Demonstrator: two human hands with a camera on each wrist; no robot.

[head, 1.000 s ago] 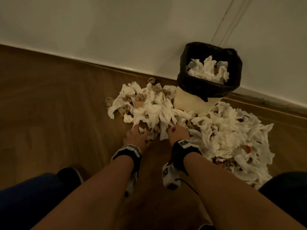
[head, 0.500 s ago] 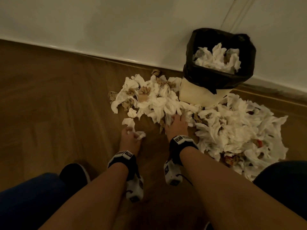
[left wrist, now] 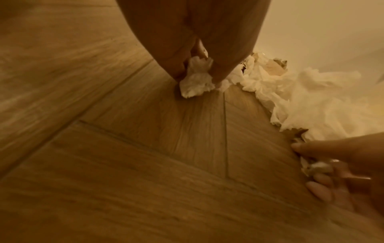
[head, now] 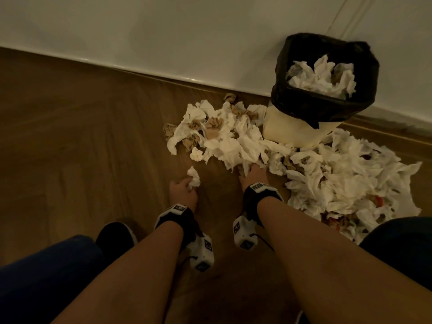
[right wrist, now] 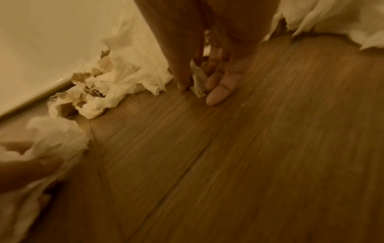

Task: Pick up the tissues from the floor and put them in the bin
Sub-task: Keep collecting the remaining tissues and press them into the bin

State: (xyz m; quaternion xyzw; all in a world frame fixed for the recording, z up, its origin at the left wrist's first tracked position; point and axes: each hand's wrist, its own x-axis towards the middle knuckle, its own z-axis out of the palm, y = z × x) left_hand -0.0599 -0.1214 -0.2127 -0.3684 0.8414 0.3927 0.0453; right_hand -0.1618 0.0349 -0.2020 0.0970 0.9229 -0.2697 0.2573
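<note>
Your left hand (head: pixel 183 190) is low over the brown wood-plank floor (head: pixel 81 141), fingers curled around a small crumpled white tissue wad (head: pixel 194 176); in the left wrist view the same wad (left wrist: pixel 197 78) sits pinched between your fingertips and hangs down to the boards. Your right hand (head: pixel 253 175) is apart from the left, with bare floor between them, and reaches into the near edge of the big heap of crumpled white and brown tissues (head: pixel 233 136). In the right wrist view its thumb and fingers (right wrist: pixel 218 88) close on a thin scrap of white tissue (right wrist: pixel 197 80) at the floor, so both hands are gripping paper.

Beyond your right hand the heap spreads two ways: one lobe to the left of the bin, mixed with brown paper, and a wider lobe (head: pixel 346 178) to the right and nearer you, with a few red bits in it. The cream bin with a black plastic liner (head: pixel 301 106) stands upright against the white wall (head: pixel 163 31), touching the heap at its base. More white tissues (head: pixel 322 77) fill it nearly to the rim.

Your dark blue trouser legs (head: pixel 46 277) and one black shoe (head: pixel 114 235) frame the near edge.
</note>
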